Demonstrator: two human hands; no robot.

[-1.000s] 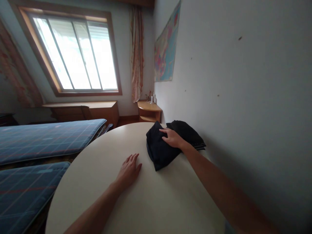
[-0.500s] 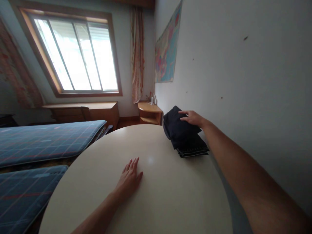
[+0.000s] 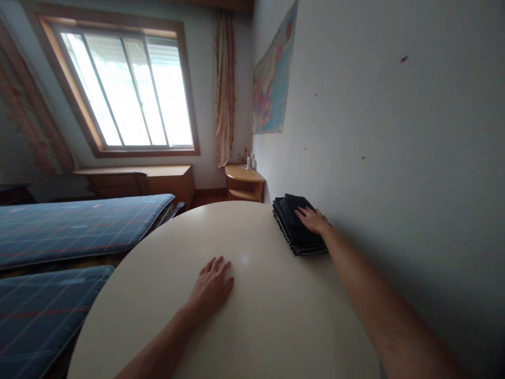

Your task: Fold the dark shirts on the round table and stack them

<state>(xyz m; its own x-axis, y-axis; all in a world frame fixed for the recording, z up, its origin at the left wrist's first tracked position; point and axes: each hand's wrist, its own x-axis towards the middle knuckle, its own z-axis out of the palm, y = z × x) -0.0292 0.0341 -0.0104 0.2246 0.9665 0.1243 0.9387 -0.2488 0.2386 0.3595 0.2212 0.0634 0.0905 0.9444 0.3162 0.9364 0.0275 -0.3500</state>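
Note:
A stack of dark folded cloth lies at the far right edge of the pale round table, close to the wall. Its lower layers show a light patterned border along the edges. On top sits a smaller folded dark piece. My right hand rests on this pile from above with its fingers stretched out. Flat on the tabletop, left of the middle, my left hand has its fingers spread and holds nothing.
Two plaid mattresses stand left of the table. The wall runs along the right side, with a map on it. A corner shelf and a desk are at the back, beneath the window.
The dark cloth piece, raised and tilted under my right hand before, now lies flat on the stack. My right hand has moved down with it. My left hand stays on the table.

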